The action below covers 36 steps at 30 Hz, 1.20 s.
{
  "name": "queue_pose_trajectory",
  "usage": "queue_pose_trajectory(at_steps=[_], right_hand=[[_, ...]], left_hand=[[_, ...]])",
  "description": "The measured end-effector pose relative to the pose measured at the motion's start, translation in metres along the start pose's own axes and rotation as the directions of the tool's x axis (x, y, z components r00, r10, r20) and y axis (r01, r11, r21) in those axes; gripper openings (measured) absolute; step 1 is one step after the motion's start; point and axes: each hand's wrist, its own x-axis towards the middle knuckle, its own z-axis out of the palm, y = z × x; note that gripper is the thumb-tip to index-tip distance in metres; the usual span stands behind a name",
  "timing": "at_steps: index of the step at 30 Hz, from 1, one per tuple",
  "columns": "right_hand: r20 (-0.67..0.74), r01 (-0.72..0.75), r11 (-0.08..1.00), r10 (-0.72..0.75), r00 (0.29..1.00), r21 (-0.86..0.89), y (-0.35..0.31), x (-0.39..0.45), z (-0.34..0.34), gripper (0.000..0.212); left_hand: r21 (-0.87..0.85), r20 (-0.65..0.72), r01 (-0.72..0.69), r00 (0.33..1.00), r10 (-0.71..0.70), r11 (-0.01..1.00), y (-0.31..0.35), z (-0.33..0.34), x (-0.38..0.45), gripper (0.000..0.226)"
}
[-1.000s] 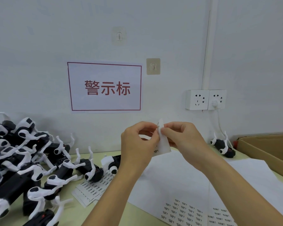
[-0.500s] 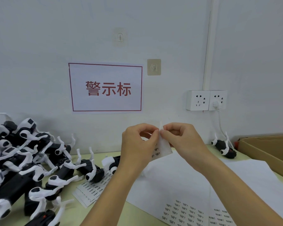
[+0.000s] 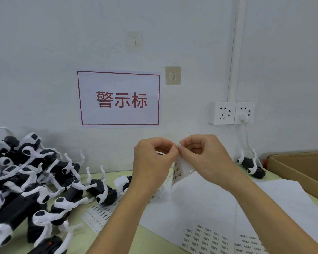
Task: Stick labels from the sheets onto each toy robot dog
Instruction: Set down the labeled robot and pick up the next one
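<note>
Dogs (image 3: 31, 182), black and white, are lying heaped on the worktop (image 3: 84, 241) at my far left, legs sticking up every way. I am seeing one more dog (image 3: 106, 192) lying apart from the heap, nearer the middle, and a lone dog (image 3: 251, 166) resting on its back at the right, just beside a cardboard box (image 3: 299, 173) at the worktop's right edge. A big white sheet (image 3: 200, 204) is covering the middle of the worktop beneath my forearms, with label sheets (image 3: 206, 239) lying on its near edge. A second stack of labels (image 3: 101, 213) is sitting beside the middle dog. On the wall a red-bordered sign (image 3: 118, 99) is hanging, with a double socket (image 3: 231, 113) to its right and a white cord running down from it.

I am holding a small label strip (image 3: 179, 170) up in the air above the big sheet, between both hands. My left hand (image 3: 152, 160) is pinching its top edge, fingers curled. My right hand (image 3: 206, 156) is pinching the same top corner, thumb and forefinger meeting the left's fingertips. The strip is hanging down between them, printed labels showing on its left side.
</note>
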Motion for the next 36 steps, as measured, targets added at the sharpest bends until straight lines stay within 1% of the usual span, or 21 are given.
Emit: queue_pose_trajectory(at_steps=[4, 7, 9, 13, 15, 22, 24, 28, 33, 34, 36], right_hand=[[0.004, -0.006, 1.000, 0.006, 1.000, 0.014, -0.001, -0.001, 0.001, 0.016], [0.002, -0.013, 0.999, 0.013, 1.000, 0.031, -0.002, -0.001, 0.000, 0.014], [0.001, -0.019, 0.999, 0.019, 1.000, 0.033, -0.002, -0.001, -0.001, 0.013], [0.003, -0.027, 0.999, 0.027, 1.000, 0.042, -0.002, -0.001, -0.003, 0.013], [0.020, -0.026, 0.998, 0.025, 0.999, 0.048, -0.003, -0.001, -0.003, 0.014], [0.026, -0.020, 0.999, 0.019, 0.999, 0.039, -0.002, -0.001, -0.004, 0.014], [0.024, -0.023, 0.999, 0.022, 0.999, 0.034, -0.002, -0.001, -0.005, 0.015], [0.004, -0.024, 0.999, 0.024, 1.000, 0.024, -0.001, -0.001, -0.004, 0.018], [0.004, -0.038, 0.999, 0.038, 0.999, 0.015, -0.001, -0.001, -0.003, 0.015], [0.003, -0.049, 0.999, 0.049, 0.999, 0.021, -0.001, 0.000, -0.003, 0.014], [0.003, -0.084, 0.995, 0.084, 0.996, 0.048, 0.000, 0.000, -0.004, 0.013]], left_hand=[[-0.023, -0.017, 0.035, 0.999, -0.035, 0.999, -0.001, 0.001, 0.001, 0.017], [-0.121, -0.016, 0.134, 0.990, -0.137, 0.984, -0.002, 0.003, 0.001, 0.018], [-0.170, 0.003, 0.179, 0.983, -0.181, 0.969, -0.003, 0.005, 0.001, 0.018], [-0.255, 0.068, 0.220, 0.976, -0.209, 0.942, -0.002, 0.004, 0.001, 0.012], [-0.270, 0.083, 0.225, 0.974, -0.210, 0.936, -0.001, 0.004, 0.002, 0.010], [-0.379, 0.145, 0.303, 0.953, -0.267, 0.874, -0.002, 0.002, 0.002, 0.015], [-0.377, 0.137, 0.312, 0.950, -0.280, 0.872, -0.002, 0.003, 0.002, 0.013], [-0.211, 0.030, 0.248, 0.968, -0.247, 0.945, 0.000, 0.007, 0.001, 0.015], [-0.100, -0.070, 0.218, 0.972, -0.226, 0.971, 0.005, 0.012, -0.002, 0.016], [-0.096, -0.077, 0.227, 0.969, -0.235, 0.969, 0.005, 0.012, -0.002, 0.016], [-0.146, -0.075, 0.265, 0.958, -0.278, 0.953, 0.005, 0.013, -0.002, 0.017]])
